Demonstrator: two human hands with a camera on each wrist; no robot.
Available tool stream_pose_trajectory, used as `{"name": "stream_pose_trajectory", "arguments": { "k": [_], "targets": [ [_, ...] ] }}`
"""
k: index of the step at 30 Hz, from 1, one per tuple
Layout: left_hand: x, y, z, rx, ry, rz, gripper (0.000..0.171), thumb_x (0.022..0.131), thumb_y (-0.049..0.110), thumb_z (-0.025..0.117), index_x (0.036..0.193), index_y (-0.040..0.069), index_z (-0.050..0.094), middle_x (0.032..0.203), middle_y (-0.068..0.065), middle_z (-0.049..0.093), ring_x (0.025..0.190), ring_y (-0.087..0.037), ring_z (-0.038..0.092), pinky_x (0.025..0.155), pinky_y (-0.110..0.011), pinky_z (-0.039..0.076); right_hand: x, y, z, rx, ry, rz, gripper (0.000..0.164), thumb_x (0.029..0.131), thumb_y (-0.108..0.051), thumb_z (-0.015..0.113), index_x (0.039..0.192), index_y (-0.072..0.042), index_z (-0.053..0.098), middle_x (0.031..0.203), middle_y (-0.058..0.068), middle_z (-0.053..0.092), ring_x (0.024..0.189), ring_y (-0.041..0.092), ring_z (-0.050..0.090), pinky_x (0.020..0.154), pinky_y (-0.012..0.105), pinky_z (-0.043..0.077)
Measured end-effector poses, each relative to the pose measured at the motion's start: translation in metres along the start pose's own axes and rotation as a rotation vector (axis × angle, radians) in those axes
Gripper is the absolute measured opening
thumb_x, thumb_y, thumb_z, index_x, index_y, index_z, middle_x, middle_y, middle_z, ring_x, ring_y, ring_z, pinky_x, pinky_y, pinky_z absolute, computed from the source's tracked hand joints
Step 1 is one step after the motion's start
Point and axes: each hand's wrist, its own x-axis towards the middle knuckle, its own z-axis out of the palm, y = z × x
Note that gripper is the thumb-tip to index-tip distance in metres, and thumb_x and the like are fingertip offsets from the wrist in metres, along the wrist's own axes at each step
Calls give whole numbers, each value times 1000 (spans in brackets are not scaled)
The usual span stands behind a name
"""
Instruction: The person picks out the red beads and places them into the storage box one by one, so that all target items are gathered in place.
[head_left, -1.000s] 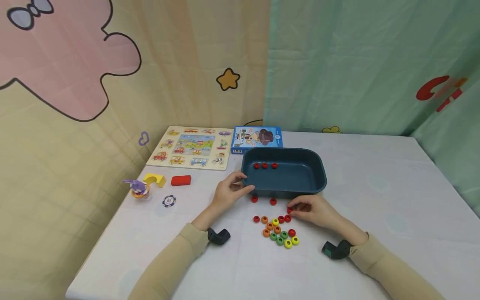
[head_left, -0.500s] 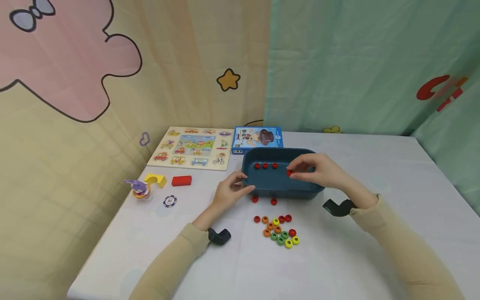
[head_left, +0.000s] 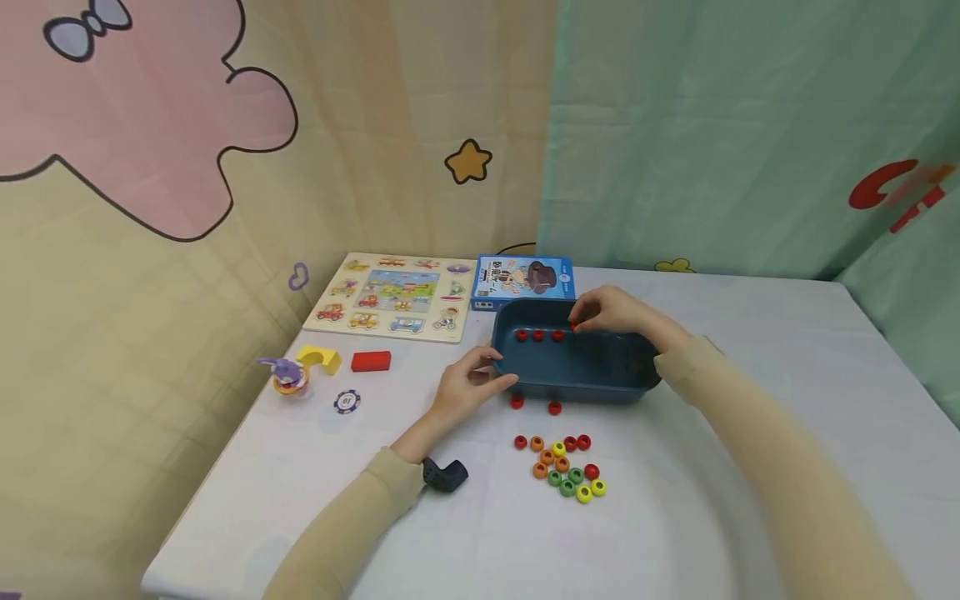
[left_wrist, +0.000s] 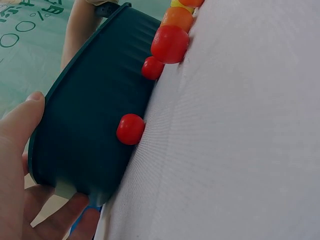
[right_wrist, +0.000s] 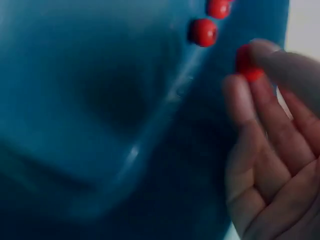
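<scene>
A dark teal plastic tray (head_left: pixel 592 392) sits on the white table, with a row of red beads (head_left: pixel 537 335) along its far inner side. My left hand (head_left: pixel 467 387) grips the tray's left end, thumb near the rim and fingers round the corner. Over the far part of the tray, my right hand (head_left: pixel 613 310) pinches a red bead (right_wrist: pixel 247 64) between thumb and fingertips, just right of that row. Two red beads (left_wrist: pixel 131 129) lie outside against the front wall. Nearer me is a loose group of red, orange, yellow and green beads (head_left: pixel 562 465).
Behind the tray lies a blue box (head_left: pixel 517 277), beside a wooden picture puzzle board (head_left: pixel 397 292). To the left are a red block (head_left: pixel 371 361), a yellow arch block (head_left: pixel 320 359), a purple toy figure (head_left: pixel 285 373) and a poker chip (head_left: pixel 347 402).
My right hand has carried a red bead up from the table in front of the tray, over its wall to the row inside. The left hand has kept its grip.
</scene>
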Motion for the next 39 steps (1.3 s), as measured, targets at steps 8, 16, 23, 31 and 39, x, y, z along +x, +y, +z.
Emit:
{"name": "stream_pose_trajectory", "arguments": {
  "k": [8, 16, 23, 31, 39],
  "targets": [
    [1, 0, 2, -1, -4, 3, 43, 73, 42, 70, 103, 14, 56, 126, -11, 50, 98, -12, 55, 80, -34, 49, 7, 16, 7, -121, -22, 54, 13, 78, -12, 69, 90, -7, 66, 87, 3, 65, 77, 16, 58, 76, 35, 49],
    [1, 0, 2, -12, -2, 41, 43, 75, 33, 71, 105, 6, 56, 116, -14, 56, 95, -16, 57, 79, -36, 49, 7, 15, 11, -229, -10, 39, 15, 77, -10, 69, 91, -7, 66, 87, 3, 65, 78, 17, 58, 77, 38, 48],
    [-1, -1, 2, 0, 1, 29, 41, 74, 35, 71, 104, 11, 56, 113, -7, 58, 94, -14, 58, 79, -34, 50, -3, -11, 1, -308, 62, 19, 26, 77, -13, 69, 102, -8, 64, 97, 5, 63, 84, 19, 60, 78, 38, 48],
    [1, 11, -2, 3, 6, 36, 36, 76, 25, 72, 104, 8, 56, 113, -9, 58, 96, -16, 57, 79, -38, 49, -65, -75, -19, -25, 213, -230, 27, 81, -20, 66, 108, -13, 61, 98, 2, 64, 82, 11, 62, 72, 32, 51],
    [-2, 28, -5, -10, -8, 75, 35, 77, 13, 70, 103, -4, 53, 115, -23, 54, 97, -32, 56, 78, -46, 48, -121, -80, 31, 56, 165, -455, 28, 78, -10, 69, 105, -16, 62, 92, -8, 64, 77, 6, 61, 61, 25, 51]
  ]
}}
